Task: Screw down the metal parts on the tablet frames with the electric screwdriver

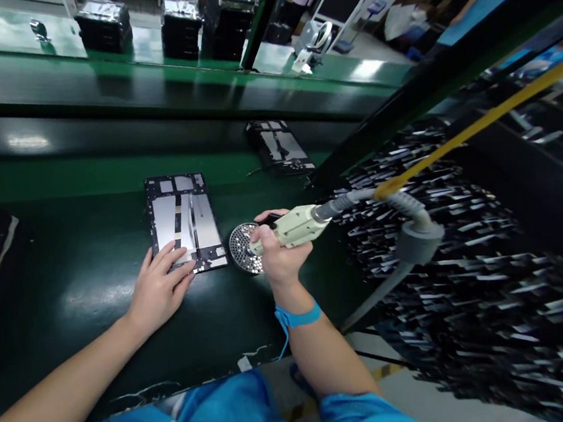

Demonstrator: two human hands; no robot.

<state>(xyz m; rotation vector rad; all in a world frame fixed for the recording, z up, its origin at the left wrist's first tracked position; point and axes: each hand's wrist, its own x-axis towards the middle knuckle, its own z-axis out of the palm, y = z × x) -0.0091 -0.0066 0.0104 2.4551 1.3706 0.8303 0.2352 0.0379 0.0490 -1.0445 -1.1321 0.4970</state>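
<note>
My left hand [157, 288] lies with its fingers stretched out over the lower left part of an open tablet [206, 222]. The tablet shows a silver battery area, dark strips and a black frame, flat on the green bench. Wrapped in my right hand [283, 263] is a pale electric screwdriver [300, 226], held at a slant with its front end over a round metal dish [241, 247]. This dish is full of small holes and stands just right of the tablet. The screwdriver's tip is too small to make out clearly.
Another open tablet stack [282, 145] lies farther back. Black stacks [104, 25] stand on the far shelf. On the right are dense rows of dark parts [452, 300], a grey cable [412, 207] and a yellow strap [477, 116]. A dark post [392, 112] slants across.
</note>
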